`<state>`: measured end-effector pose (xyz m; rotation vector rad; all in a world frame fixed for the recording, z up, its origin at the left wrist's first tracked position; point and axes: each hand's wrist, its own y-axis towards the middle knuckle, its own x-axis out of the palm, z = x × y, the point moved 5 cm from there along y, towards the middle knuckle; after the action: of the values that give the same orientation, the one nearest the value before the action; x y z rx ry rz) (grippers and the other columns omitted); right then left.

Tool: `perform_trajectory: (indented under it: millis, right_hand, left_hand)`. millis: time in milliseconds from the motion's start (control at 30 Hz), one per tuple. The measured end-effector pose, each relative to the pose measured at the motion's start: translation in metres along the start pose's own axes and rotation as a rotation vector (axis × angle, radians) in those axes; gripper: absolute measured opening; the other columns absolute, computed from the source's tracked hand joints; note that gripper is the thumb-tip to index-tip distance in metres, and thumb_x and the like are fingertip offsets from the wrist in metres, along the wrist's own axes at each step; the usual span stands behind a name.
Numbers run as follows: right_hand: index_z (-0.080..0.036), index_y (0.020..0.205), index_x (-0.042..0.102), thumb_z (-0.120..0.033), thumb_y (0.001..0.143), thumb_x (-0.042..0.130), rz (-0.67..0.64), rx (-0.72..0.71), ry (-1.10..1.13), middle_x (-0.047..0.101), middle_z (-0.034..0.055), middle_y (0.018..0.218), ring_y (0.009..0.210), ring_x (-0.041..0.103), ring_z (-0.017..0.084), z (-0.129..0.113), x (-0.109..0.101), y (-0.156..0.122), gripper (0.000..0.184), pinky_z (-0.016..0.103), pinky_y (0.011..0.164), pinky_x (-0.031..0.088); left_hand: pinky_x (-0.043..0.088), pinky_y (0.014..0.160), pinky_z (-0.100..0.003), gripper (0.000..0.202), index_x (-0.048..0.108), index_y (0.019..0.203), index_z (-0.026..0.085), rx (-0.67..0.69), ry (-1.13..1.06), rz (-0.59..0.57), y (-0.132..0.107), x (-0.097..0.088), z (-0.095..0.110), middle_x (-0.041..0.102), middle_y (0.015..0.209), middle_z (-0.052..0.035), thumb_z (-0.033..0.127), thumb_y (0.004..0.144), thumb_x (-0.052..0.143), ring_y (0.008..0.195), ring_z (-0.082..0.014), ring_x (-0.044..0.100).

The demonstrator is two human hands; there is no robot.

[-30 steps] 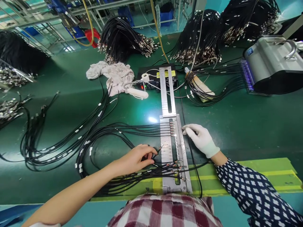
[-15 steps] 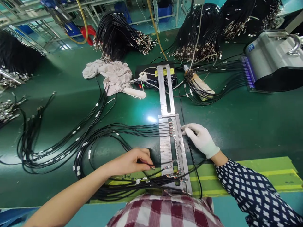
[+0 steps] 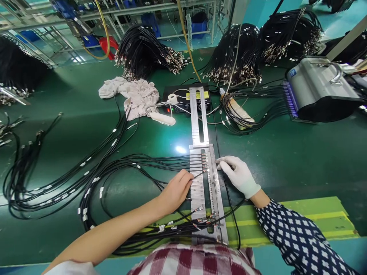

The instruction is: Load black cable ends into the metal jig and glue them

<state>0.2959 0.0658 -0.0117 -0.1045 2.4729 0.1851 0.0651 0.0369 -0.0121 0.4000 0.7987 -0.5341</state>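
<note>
My bare left hand (image 3: 176, 191) pinches a black cable (image 3: 200, 174) just behind its metal end. That end lies over the slotted metal fixture (image 3: 197, 193), below a row of black cables (image 3: 169, 157) set side by side in its grooves. In a white glove, my right hand (image 3: 238, 175) is at the fixture's right edge, thumb and fingertips together; whatever may be between them is hidden. A bundle of loose cables (image 3: 149, 240) with white tags and metal ends crosses the near end of the fixture.
A black control box (image 3: 179, 93) stands behind the fixture, beside a crumpled cloth (image 3: 142, 93) and a white tool (image 3: 163, 118). At the right sits a grey machine (image 3: 321, 84) with a purple glow. Heaps of black cables (image 3: 235, 49) line the table's back edge.
My left hand has moved up and right from the near bundle to the fixture, bringing a cable end over the grooves. My right hand stays by the fixture's right edge. The view has shifted slightly.
</note>
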Motion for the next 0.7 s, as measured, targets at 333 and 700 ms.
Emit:
perform_trajectory:
  millis: [333,700]
  right_hand:
    - [-0.027,0.081,0.069,-0.032,0.096,0.048,0.004,-0.015,-0.004,0.075,-0.0002,0.097,0.100,0.066,0.022,0.000,0.000,0.000,0.027,0.037,0.092,0.047]
    - [-0.026,0.078,0.069,-0.031,0.096,0.048,-0.003,-0.011,0.003,0.075,0.0017,0.098,0.100,0.065,0.023,-0.003,-0.001,0.000,0.028,0.040,0.093,0.048]
  left_hand:
    - [0.050,0.078,-0.024,0.013,0.062,0.104,0.018,0.106,-0.041,0.037,0.008,-0.023,-0.008,0.062,0.092,-0.0040,0.015,0.097,0.052,0.086,-0.0133,0.060]
    - [0.050,0.071,-0.025,0.030,0.062,0.116,0.016,0.379,0.279,-0.022,0.012,-0.024,-0.012,0.062,0.085,-0.0050,0.012,0.100,0.037,0.077,-0.0149,0.058]
